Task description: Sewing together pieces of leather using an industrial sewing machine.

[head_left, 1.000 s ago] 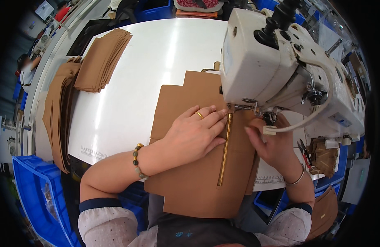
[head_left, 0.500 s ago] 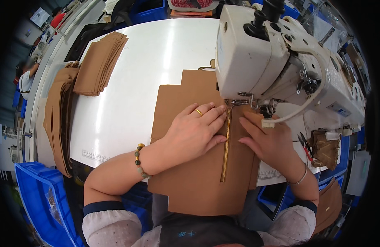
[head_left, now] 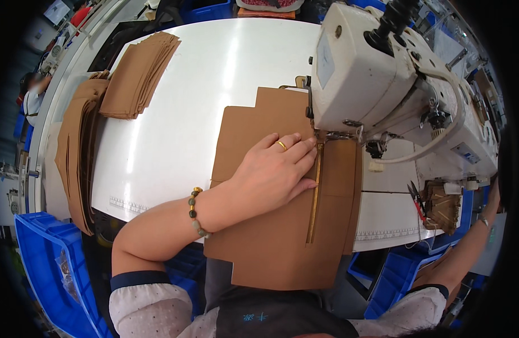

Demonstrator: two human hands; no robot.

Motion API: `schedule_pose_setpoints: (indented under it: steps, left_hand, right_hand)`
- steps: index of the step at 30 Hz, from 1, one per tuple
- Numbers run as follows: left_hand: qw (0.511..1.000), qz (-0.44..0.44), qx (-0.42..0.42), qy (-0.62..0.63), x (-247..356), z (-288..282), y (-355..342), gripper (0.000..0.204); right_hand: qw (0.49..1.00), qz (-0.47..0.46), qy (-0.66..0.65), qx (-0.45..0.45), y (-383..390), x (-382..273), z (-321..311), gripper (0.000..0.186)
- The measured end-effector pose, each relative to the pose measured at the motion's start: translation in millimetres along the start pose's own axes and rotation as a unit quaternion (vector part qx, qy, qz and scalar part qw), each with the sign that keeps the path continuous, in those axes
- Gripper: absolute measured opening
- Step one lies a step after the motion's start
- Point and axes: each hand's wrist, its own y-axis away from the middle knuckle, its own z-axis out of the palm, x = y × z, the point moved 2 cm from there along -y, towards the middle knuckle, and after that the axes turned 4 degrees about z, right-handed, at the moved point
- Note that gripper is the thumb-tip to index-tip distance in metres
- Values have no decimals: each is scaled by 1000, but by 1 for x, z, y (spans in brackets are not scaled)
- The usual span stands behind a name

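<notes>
A flat brown panel [head_left: 271, 225], leather-like with notched corners, lies under the head of a white sewing machine [head_left: 361, 79]. A zipper with gold teeth [head_left: 314, 197] runs lengthwise down it, its upper end at the presser foot [head_left: 321, 137]. My left hand [head_left: 279, 169] rests flat on the panel just left of the zipper, fingers stretched toward the foot and thumb at the teeth. Far to the right, my right hand [head_left: 494, 194] reaches up to the machine's right end. Its fingers are hidden there by the machine and the dark rim.
Stacks of brown pieces [head_left: 140, 73] and folded brown panels [head_left: 79, 146] lie at the left. Black-and-red scissors [head_left: 417, 201] sit beside small brown pieces [head_left: 444, 205] on the right. A blue bin [head_left: 45, 253] stands lower left. Another person [head_left: 33, 98] sits far left.
My right hand has left the panel and swung out right to the machine's far end. My left hand stays flat beside the zipper. The whole view has shifted slightly.
</notes>
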Motion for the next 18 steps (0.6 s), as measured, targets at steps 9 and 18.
schedule_pose_setpoints:
  steps: [9, 18]
  left_hand:
    - [1000, 3, 1, -1, 0, 1, -1, 54]
    - [1000, 6, -4, -4, 0, 0, -2, 58]
  right_hand:
    - [966, 106, -236, -10, -19, 113, -37, 76]
    - [927, 83, -363, 40, -12, 138, -19, 65]
